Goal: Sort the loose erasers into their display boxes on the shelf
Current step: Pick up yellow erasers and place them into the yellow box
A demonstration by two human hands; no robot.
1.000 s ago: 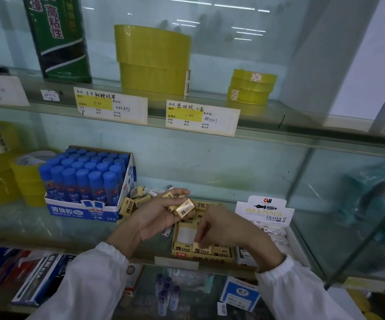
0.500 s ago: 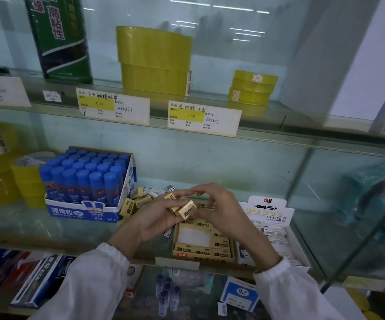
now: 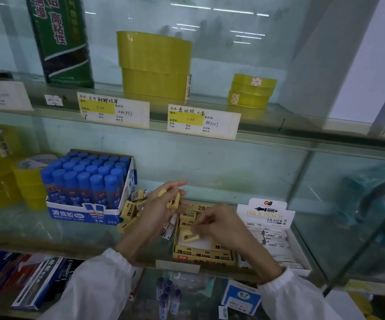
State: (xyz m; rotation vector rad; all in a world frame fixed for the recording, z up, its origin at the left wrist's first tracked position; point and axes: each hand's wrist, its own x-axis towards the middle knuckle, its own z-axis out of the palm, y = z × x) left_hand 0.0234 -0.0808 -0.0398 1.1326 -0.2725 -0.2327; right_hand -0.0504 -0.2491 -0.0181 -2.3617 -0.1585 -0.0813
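Head view: glass shelf (image 3: 48,236) runs across the lower half of the frame, with both white-sleeved arms reaching up from the bottom edge.
Left hand (image 3: 156,211): centre of the frame, fingers curled around a few yellow erasers (image 3: 174,200), held above the shelf.
Right hand (image 3: 221,225): just right of centre, fingertips pinched on one yellow eraser (image 3: 190,236) that sits low inside the yellow display box (image 3: 203,256).
Yellow display box: lower centre, on the shelf, partly filled with 2B erasers along its front and back rows; a pale bare patch shows in the middle.
Loose erasers (image 3: 129,213): a small heap on the shelf left of the left hand, touching the glue stick box (image 3: 85,213).
White eraser box (image 3: 276,245): right of the yellow box, just beside it, its upright card marked "ERASER".
Upper shelf: yellow tape rolls (image 3: 156,65) and two price labels.
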